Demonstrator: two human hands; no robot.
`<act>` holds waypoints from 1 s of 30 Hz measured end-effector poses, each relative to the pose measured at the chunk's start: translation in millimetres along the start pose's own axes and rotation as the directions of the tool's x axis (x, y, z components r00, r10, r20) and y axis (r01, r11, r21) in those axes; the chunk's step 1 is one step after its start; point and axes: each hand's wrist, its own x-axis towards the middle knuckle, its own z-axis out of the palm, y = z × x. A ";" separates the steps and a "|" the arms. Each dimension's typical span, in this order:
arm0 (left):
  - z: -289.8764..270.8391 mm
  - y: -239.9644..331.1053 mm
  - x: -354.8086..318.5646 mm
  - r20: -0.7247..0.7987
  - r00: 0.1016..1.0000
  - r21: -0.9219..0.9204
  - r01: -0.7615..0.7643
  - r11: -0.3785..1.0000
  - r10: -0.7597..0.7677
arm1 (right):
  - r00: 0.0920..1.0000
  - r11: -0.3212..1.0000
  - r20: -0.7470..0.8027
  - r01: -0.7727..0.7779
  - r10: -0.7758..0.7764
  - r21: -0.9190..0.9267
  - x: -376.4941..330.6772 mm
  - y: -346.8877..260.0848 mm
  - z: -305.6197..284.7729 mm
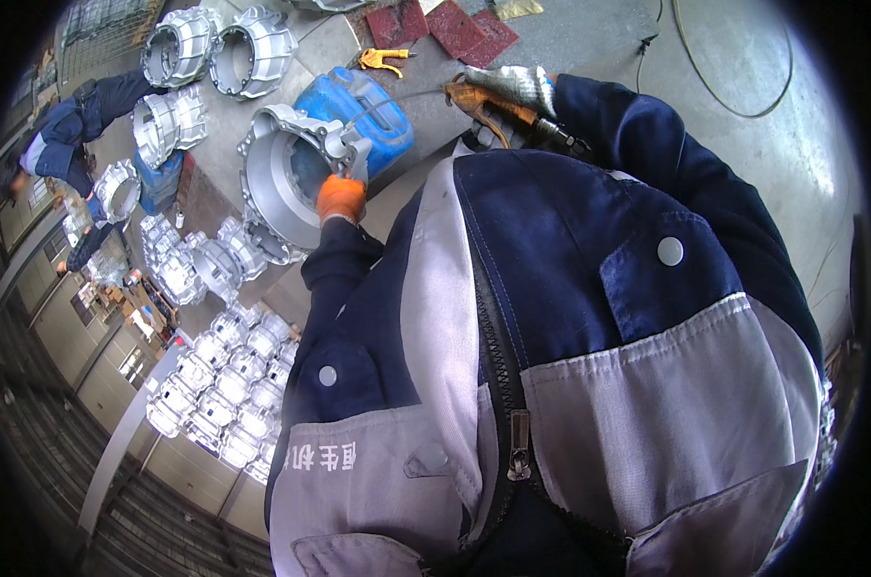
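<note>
My left hand [342, 199], in an orange glove, is closed on the edge of a large silver metal housing [268, 163] with a round opening. The housing leans beside a blue plastic canister [389, 125]. To the right, my right hand [514, 88] wears a glove with a whitish knit back. Its fingers, partly hidden, wrap round an orange-brown hand tool [496, 103] with a metal hose fitting at its near end. This tool is held close to my chest, apart from the housing. A yellow air blow gun [385, 62] lies beyond the canister.
Several similar housings [252, 53] stand at the far left, and many smaller castings [228, 385] fill the lower left. Another person [65, 144] bends over a housing at left. Dark red mats [469, 34] lie ahead. A hose [743, 113] curves over the floor at right.
</note>
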 end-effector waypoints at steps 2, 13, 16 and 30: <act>-7.4 -0.9 -4.9 0.001 0.996 -0.070 0.085 0.994 -0.085 | 0.996 0.996 -0.038 -0.085 0.086 0.022 1.1 -6.7 0.5; -59.0 4.8 -36.3 0.128 0.965 0.290 -0.257 0.922 0.229 | 0.998 0.967 0.019 -0.069 0.066 0.244 -8.5 -20.5 6.6; -63.0 -11.9 -23.7 0.172 0.933 0.408 -0.358 0.840 0.315 | 0.993 0.967 0.116 -0.050 0.021 0.252 -26.4 -19.4 5.7; -51.7 -49.2 17.0 0.308 0.772 0.615 -0.607 0.503 0.556 | 0.347 0.147 0.403 0.880 -0.847 -0.451 -6.5 30.5 -11.0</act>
